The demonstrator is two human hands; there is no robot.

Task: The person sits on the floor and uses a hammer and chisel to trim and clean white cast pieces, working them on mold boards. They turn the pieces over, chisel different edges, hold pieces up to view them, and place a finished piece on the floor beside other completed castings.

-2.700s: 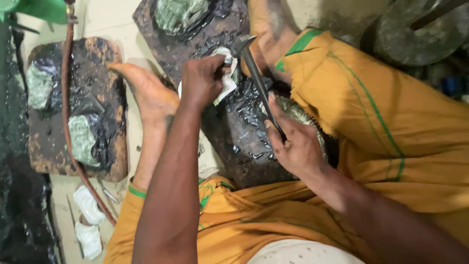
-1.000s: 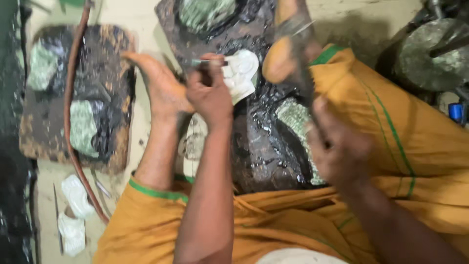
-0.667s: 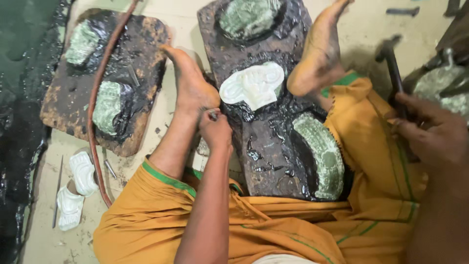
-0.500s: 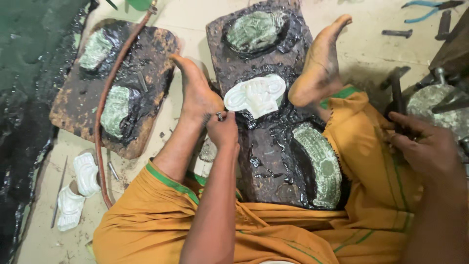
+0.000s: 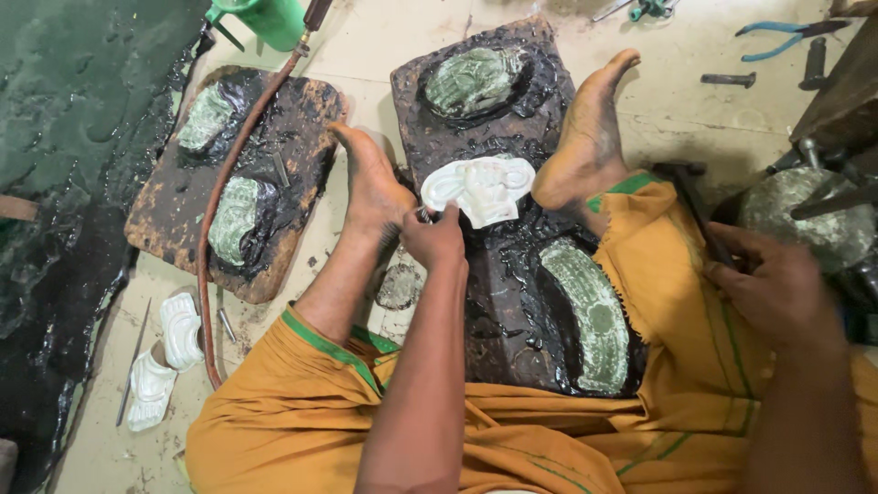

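Note:
I sit on the floor in an orange wrap, with a black pitch-covered board (image 5: 430, 101) between my bare feet. A white embossed metal piece (image 5: 480, 187) lies at the board's middle. My left hand (image 5: 437, 240) rests at its lower left edge, pinching a thin metal punch (image 5: 423, 216). A green-grey curved relief piece (image 5: 590, 311) sits lower on the board, and a rounded one (image 5: 471, 80) at the top. My right hand (image 5: 777, 293) is off to the right over my knee, gripping a hammer (image 5: 697, 212) by its handle.
A second pitch board (image 5: 302, 119) with two relief pieces lies at left, crossed by a brown hose (image 5: 229, 183) from a green container (image 5: 265, 18). Two white pieces (image 5: 165, 361) lie on the floor. Blue pliers (image 5: 786, 32) and a round metal block (image 5: 805, 215) are at right.
My right hand has swung the hammer away from the board, out to the right. My left hand with the punch has drawn back to the white piece's lower left edge. The view has widened.

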